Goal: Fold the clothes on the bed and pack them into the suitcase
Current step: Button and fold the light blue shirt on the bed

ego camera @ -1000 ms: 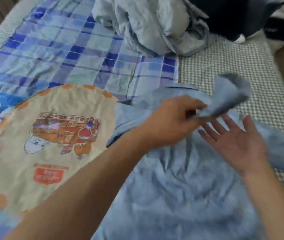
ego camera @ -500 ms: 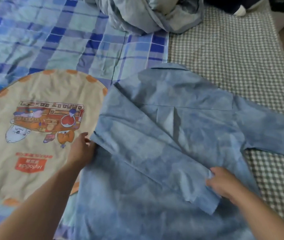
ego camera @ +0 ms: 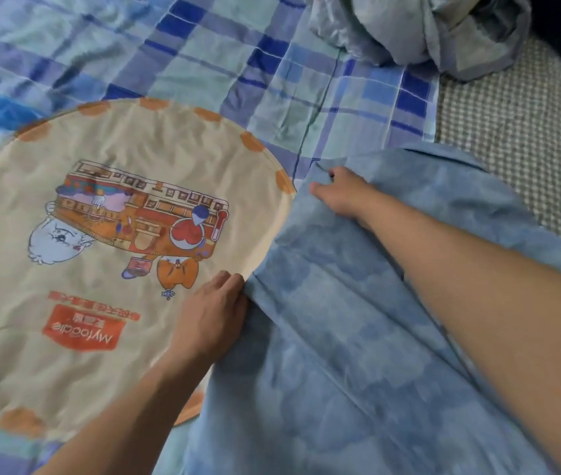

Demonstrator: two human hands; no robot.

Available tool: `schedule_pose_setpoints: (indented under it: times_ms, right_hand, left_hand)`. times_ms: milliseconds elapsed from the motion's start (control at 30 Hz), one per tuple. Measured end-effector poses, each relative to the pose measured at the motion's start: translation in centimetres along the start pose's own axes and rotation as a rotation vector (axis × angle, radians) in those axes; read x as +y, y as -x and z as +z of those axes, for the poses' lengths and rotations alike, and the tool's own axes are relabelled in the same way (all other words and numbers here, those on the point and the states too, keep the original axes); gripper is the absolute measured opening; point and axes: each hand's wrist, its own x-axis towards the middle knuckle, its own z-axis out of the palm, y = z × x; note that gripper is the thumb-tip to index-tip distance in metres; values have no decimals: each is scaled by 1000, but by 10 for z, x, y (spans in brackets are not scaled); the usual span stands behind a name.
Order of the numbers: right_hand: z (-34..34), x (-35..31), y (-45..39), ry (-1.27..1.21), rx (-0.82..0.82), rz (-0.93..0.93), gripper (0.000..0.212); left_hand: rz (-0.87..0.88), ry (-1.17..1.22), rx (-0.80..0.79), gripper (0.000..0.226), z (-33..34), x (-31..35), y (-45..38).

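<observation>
My blue shirt runs off the bottom and right edges, lying flat on the bed. My two hands are apart: my left hand pinches its near-left fold edge, and my right hand grips the fabric by the collar. One round printed cloth lies alongside, with one crumpled grey garment beyond, cut off at the top.

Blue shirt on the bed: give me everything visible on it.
The light blue mottled cotton-looking shirt lies flat and creased on the bed, collar away from the camera, its left edge folded inward. The left hand grips that folded edge lower down; the right hand pinches it near the shoulder. It overlaps the round beige printed cloth.
</observation>
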Motion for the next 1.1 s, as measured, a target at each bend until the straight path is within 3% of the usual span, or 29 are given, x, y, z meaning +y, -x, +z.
schedule_pose_setpoints:
  times_ms: [67,133,233,333,400,433,500,533,600,733,800,867,967,1033,1100]
  right_hand:
    - [10,-22,-27,17,1,-82,54]
    - [19,-37,-51,35,120,-151,48]
    - [32,-37,-76,10,192,-101,41]
    - [35,-27,-77,34,147,-57,50]
    - [29,-21,-73,126,176,-76,48]
    - [25,-20,-72,156,190,-90,45]
    - [15,-19,-68,156,252,-111,39]
    - [10,-21,-67,135,303,-117,36]
    - [9,-25,-66,79,367,-124,33]
    - [22,-37,-62,118,394,-75,42]
    - [25,-36,-47,274,519,-192,43]
    - [31,-25,-22,364,616,-373,45]
    - [46,14,25,479,462,-394,58]
    - [49,49,57,494,314,-222,65]
    - [44,87,92,418,302,-63,65]
  left_hand:
    - [-56,52,43,23,-2,-7,1]
    - [-218,244,81,34,-1,-12,0]
    - [-494,508,134,37,-2,-28,-7]
    - [-541,791,25,15,-7,-25,-22]
    - [-508,976,-77,30,-7,-13,-39]
    - [-472,971,-139,33,-6,-7,-49]
    - [-362,730,-229,20,-8,3,-67]
    - [-324,596,-228,26,-10,5,-73]
    - [-315,498,-163,39,-13,7,-76]
    - [-401,408,39,36,-32,-3,-67]
    - [-492,398,127,31,-42,-22,-67]
    - [-573,513,117,23,-48,-38,-67]
    - [-671,616,-45,43,-53,-38,-47]
    - [-733,519,-129,49,-55,-37,-14]
    - [-763,360,-206,43,-52,-41,36]
